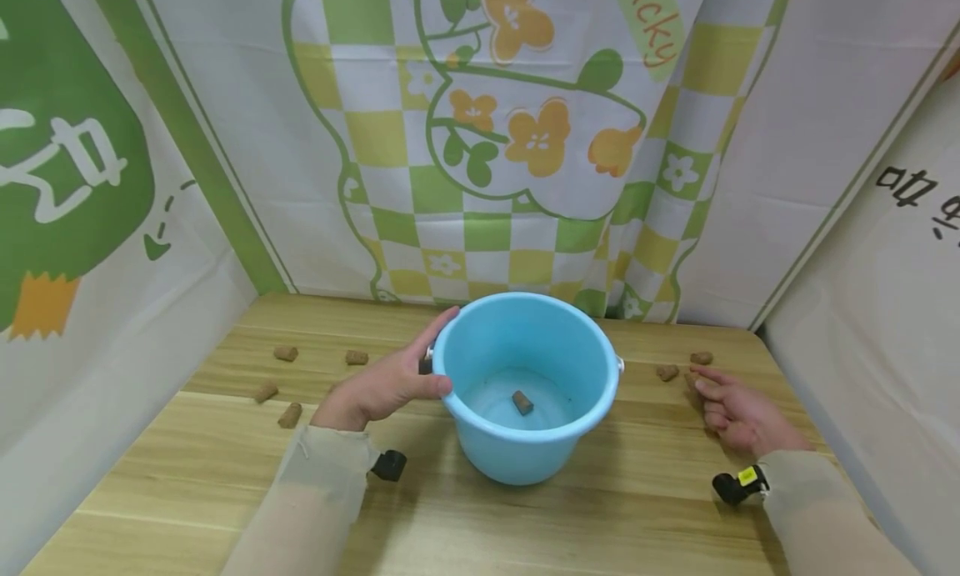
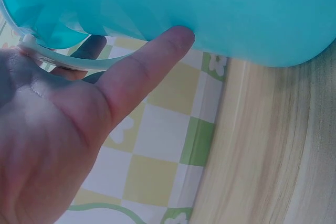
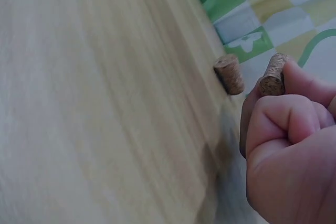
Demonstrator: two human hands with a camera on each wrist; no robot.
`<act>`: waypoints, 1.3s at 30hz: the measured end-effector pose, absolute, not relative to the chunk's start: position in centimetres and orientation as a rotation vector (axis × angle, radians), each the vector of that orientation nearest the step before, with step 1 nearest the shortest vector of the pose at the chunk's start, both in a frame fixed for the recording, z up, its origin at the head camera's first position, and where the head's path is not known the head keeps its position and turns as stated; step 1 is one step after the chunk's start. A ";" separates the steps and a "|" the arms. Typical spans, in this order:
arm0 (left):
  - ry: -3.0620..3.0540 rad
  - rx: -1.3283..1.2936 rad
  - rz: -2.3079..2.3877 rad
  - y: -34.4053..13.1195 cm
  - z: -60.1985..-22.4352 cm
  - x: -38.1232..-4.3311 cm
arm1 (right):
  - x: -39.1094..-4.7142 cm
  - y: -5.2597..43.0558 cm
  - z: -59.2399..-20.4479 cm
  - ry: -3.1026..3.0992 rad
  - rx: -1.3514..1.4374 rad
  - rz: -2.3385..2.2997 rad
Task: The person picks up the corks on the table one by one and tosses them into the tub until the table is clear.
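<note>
A light blue bucket (image 1: pixel 487 451) stands upright on the table, one cork (image 1: pixel 522 403) lying on its floor. My left hand (image 1: pixel 382 384) rests against its left side, thumb and fingers spread around the outside by the rim. In the left wrist view, a straight finger (image 2: pixel 152 61) touches the blue wall, and the white handle (image 2: pixel 79 62) runs beside the hand. My right hand (image 1: pixel 738 409) is at the right, pinching a cork (image 3: pixel 273 75) between thumb and fingers. Just beyond it lie two more corks, one nearer the bucket (image 1: pixel 667 373) and one farther back (image 1: pixel 701 358).
Several corks lie left of the bucket, among them one at the back (image 1: pixel 285 353), one near the left wrist (image 1: pixel 290 415) and one closer to the bucket (image 1: pixel 357 358). A patterned curtain (image 1: pixel 525 242) hangs behind the wooden table (image 1: pixel 187 476), with cloth walls on both sides.
</note>
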State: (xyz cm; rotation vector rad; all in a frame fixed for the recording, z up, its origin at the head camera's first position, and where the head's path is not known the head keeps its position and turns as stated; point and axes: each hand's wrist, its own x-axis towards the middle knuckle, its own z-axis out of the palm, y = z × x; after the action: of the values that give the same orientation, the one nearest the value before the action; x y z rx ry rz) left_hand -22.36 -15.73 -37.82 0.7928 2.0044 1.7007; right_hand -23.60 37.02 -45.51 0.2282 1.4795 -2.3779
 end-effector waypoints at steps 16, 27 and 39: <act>2.000 0.796 1.708 -15.8 -37.9 -22.5 | -24.0 36.4 -42.6 1.112 -0.063 -2.568; 1.996 0.791 1.712 -15.7 -37.9 -22.4 | -24.8 35.4 -39.5 0.946 -0.449 -2.547; 1.999 0.794 1.708 -15.8 -38.1 -22.6 | -23.6 32.6 -35.5 0.913 -0.406 -2.607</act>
State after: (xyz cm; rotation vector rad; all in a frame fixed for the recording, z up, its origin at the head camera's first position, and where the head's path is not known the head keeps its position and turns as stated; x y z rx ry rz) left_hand -22.55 -15.84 -38.07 0.7940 1.9992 1.7082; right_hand -23.63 32.55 -35.49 -0.4064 0.9135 -2.6072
